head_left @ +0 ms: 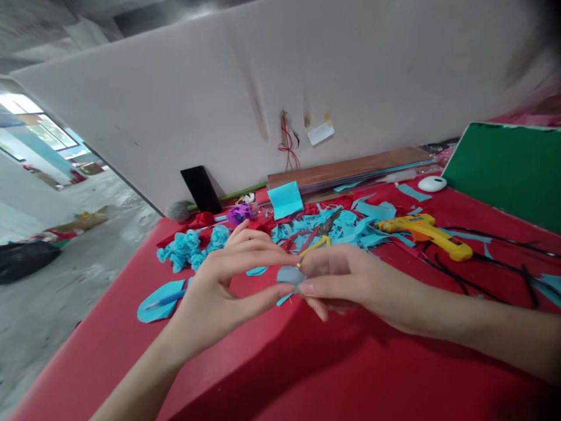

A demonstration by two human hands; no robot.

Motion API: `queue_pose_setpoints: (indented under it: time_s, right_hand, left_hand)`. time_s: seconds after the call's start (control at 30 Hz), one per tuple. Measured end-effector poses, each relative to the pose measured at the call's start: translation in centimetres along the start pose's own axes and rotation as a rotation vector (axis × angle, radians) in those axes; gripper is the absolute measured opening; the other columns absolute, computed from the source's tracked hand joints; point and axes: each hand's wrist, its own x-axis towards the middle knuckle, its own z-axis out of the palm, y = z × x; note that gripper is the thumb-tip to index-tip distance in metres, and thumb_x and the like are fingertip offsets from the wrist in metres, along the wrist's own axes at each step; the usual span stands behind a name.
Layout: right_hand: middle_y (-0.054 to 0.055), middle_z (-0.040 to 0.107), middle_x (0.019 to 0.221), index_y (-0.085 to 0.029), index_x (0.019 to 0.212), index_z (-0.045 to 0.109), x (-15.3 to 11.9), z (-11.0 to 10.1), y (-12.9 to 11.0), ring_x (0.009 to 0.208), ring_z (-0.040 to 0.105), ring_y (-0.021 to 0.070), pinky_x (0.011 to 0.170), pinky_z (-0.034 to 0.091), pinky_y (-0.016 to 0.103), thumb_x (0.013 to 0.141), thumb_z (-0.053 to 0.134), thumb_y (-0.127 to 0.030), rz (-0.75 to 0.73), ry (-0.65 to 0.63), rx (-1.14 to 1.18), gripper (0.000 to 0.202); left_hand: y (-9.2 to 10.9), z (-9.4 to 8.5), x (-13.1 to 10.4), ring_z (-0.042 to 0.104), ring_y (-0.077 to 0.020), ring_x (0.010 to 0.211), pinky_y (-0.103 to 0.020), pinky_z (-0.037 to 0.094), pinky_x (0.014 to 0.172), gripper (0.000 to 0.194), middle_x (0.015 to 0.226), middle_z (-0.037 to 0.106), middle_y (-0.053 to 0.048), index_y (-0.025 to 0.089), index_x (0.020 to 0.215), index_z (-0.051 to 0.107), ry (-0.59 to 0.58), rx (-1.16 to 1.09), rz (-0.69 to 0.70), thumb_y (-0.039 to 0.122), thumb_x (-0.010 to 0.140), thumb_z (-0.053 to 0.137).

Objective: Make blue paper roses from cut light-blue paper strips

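Observation:
Between my two hands, above the red table (245,362), is a small light-blue paper petal (289,276). My left hand (241,269) has its thumb and forefinger around the petal's left edge, with the other fingers stretched out above. On the right side, my right hand (337,278) pinches the petal between thumb and fingers. A tiny yellow tip shows at the petal's top edge; what it belongs to is unclear. Just behind the hands lie yellow-handled scissors (322,234), partly hidden by my right fingers, among blue paper scraps (368,219).
Blue paper flowers (184,248), a purple flower (239,214) and a blue paper oval (149,313) with a pen lie left. A yellow glue gun (432,234) with black cords lies right, before a green board (504,169). A black phone-like slab (201,188) leans against the back panel (197,105).

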Motion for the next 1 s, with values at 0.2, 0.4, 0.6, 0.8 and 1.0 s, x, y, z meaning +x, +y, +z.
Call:
queue_pose_setpoints:
  time_s: [0.2, 0.4, 0.6, 0.8, 1.0]
  right_hand:
    - [-0.005, 0.051, 0.051, -0.014, 0.075, 0.056, -0.09, 0.01, 0.13, 0.044, 0.037, 0.0038, 0.045, 0.029, 0.018, 0.079, 0.055, -0.024, -0.001, -0.008, -0.006, 0.011]
    - [-0.004, 0.051, 0.054, -0.014, 0.073, 0.055, 0.02, 0.05, -0.07, 0.047, 0.041, 0.0043, 0.045, 0.032, 0.017, 0.078, 0.056, -0.023, 0.026, 0.028, 0.03, 0.01]
    - [-0.005, 0.052, 0.056, -0.015, 0.073, 0.055, 0.09, -0.03, -0.06, 0.05, 0.045, 0.0041, 0.049, 0.035, 0.017, 0.079, 0.055, -0.023, -0.078, 0.078, -0.052, 0.01]
    - [-0.003, 0.054, 0.061, -0.015, 0.072, 0.058, -0.19, 0.01, 0.08, 0.06, 0.051, 0.0072, 0.06, 0.041, 0.02, 0.079, 0.053, -0.019, -0.207, 0.189, -0.278, 0.009]
    - [-0.003, 0.056, 0.062, -0.018, 0.076, 0.06, -0.24, 0.05, 0.42, 0.054, 0.043, 0.0067, 0.05, 0.034, 0.02, 0.08, 0.053, -0.021, -0.366, 0.306, -0.535, 0.009]
  left_hand:
    - [0.19, 0.17, -0.12, 0.053, -0.0133, 0.074, -0.036, 0.042, 0.082, 0.028, 0.073, 0.065, 0.003, 0.029, 0.09, 0.066, -0.009, -0.057, 0.0, 0.007, 0.072, 0.063]
    - [-0.04, 0.11, -0.42, 0.055, -0.0169, 0.079, -0.038, 0.044, 0.078, 0.022, 0.073, 0.065, 0.002, 0.03, 0.085, 0.066, 0.107, 0.028, -0.011, 0.013, 0.072, 0.064]
    - [0.1, -0.02, -0.32, 0.056, -0.0139, 0.074, -0.046, 0.031, 0.098, 0.015, 0.07, 0.064, 0.005, 0.028, 0.079, 0.064, 0.139, 0.137, 0.0, 0.015, 0.072, 0.064]
    - [0.24, 0.17, -0.1, 0.055, -0.0129, 0.074, -0.044, 0.033, 0.097, 0.013, 0.074, 0.061, 0.004, 0.026, 0.076, 0.064, 0.161, 0.193, 0.03, 0.013, 0.072, 0.064]
    - [0.63, 0.39, -0.24, 0.056, -0.0135, 0.083, -0.038, 0.039, 0.09, 0.014, 0.087, 0.061, 0.002, 0.025, 0.077, 0.063, 0.182, 0.235, 0.038, 0.011, 0.074, 0.061]
